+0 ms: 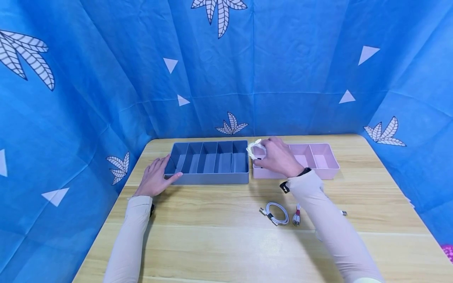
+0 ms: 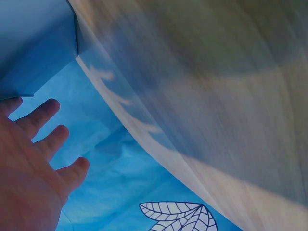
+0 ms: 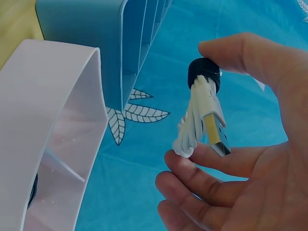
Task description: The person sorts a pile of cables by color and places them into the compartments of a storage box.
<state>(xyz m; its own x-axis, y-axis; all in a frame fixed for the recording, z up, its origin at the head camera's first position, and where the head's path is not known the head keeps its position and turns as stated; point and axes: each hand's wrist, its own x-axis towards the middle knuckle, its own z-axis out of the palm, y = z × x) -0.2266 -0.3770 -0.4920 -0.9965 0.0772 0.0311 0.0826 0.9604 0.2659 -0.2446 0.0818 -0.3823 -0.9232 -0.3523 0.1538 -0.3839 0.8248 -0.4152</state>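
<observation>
My right hand (image 1: 279,157) pinches a coiled white USB cable (image 1: 249,149) over the left end of the pink divided box (image 1: 325,174). In the right wrist view, the cable's black tie (image 3: 204,72) lies by the thumb and its metal plug points down; the fingertips support the coil from below. At the left end of the blue-grey divided box (image 1: 207,179), my left hand (image 1: 153,177) rests with spread fingers, thumb along the front wall. The left wrist view shows those fingers extended beside the box's corner (image 2: 43,62).
On the wooden table (image 1: 212,251) lie a coiled cable with a black tie (image 1: 271,216) and a cable bundle with a red tie (image 1: 297,213). Another plug (image 1: 343,213) shows beyond my right forearm. A blue patterned curtain (image 1: 283,78) surrounds the table's back and sides.
</observation>
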